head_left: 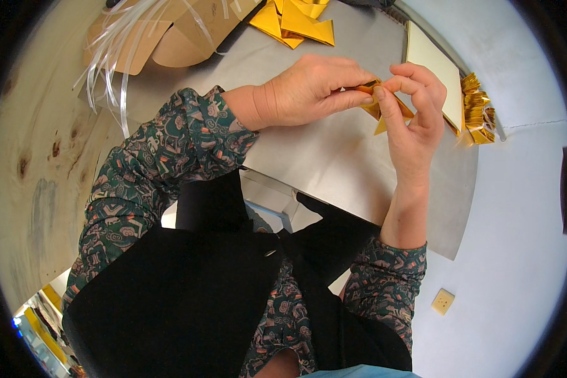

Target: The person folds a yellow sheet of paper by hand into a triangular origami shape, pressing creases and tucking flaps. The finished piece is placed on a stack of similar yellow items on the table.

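Between my two hands, above the grey metal tabletop [321,157], is a piece of folded gold foil paper [373,108]. My left hand [315,88] pinches its left end between thumb and fingers. On the other side, the thumb and index finger of my right hand [416,101] pinch the same piece, the remaining fingers curled above it. A pointed tip of the foil hangs below my fingers; much of the rest is hidden by them. Farther back on the table lie several folded gold foil pieces [296,25] in a loose pile.
At the far left, an opened brown cardboard box [189,38] has white plastic strips [110,69] trailing over it. Along the right edge stand a cream board [433,69] and a stack of gold foil [479,113] against the white wall [516,189]. A wooden panel [44,170] borders the left.
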